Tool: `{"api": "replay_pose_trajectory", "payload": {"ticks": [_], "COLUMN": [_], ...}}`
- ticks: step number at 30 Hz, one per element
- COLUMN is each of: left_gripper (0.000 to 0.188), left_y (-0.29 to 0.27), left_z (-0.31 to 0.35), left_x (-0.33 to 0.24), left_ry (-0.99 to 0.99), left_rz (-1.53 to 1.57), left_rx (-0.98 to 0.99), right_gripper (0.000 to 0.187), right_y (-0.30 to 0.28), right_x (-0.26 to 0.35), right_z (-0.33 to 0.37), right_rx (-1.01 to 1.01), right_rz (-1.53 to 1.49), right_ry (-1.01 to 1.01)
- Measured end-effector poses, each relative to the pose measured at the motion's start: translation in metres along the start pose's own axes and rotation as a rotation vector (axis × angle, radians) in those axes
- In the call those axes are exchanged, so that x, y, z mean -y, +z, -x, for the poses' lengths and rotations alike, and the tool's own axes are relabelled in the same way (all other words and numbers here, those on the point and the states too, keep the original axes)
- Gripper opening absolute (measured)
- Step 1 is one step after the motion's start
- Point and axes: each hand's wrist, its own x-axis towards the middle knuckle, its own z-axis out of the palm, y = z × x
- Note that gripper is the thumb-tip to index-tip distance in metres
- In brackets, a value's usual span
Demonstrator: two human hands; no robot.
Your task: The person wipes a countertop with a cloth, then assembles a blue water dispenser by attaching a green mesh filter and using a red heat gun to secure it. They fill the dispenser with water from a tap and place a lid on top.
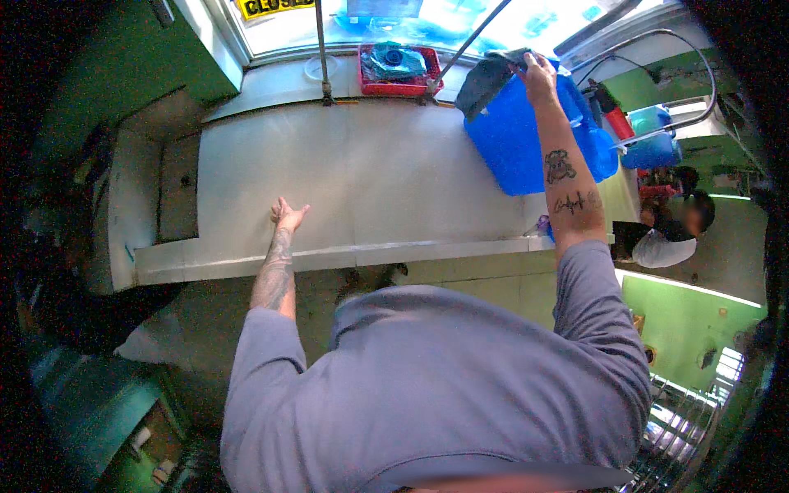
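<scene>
My right hand point(538, 80) reaches far out to the back right and is closed on a dark grey-green cloth point(488, 84). The cloth hangs from my fingers to the left, at the rim of a big blue container point(503, 149). My left hand point(289, 215) is over the pale tabletop point(353, 164) near its front edge. Its thumb points right and its fingers are apart, holding nothing.
A red basket point(400, 88) with plastic-wrapped things stands by the window. Two thin metal poles point(322, 49) rise at the table's back edge. A curved metal pipe point(708, 82) and a blue-green jug point(657, 141) are at right. Another person point(664, 242) is farther right.
</scene>
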Motion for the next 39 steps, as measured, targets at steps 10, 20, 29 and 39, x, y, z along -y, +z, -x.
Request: {"api": "replay_pose_trajectory", "payload": {"ticks": [10,20,29,39], "left_gripper": [0.132,0.133,0.131,0.126], "left_y": [0.01,0.018,0.021,0.008], "left_z": [0.035,0.03,0.036,0.047], "left_x": [-0.016,-0.01,-0.004,-0.017], "left_ry": [-0.117,-0.101,0.007,-0.007], "left_rz": [-0.259,-0.214,-0.231,-0.182], "left_rx": [0.047,0.0,-0.139,-0.077], "right_gripper": [0.029,0.031,0.031,0.031], "right_y": [-0.034,0.007,0.047,0.054], "right_x": [-0.064,-0.022,-0.147,-0.304], "right_z": [-0.219,-0.199,-0.223,-0.229], "right_rx": [0.132,0.023,0.657,1.316], "right_rz": [1.775,1.418,1.755,1.996], "right_ry": [-0.294,-0.517,-0.419,-0.19]}}
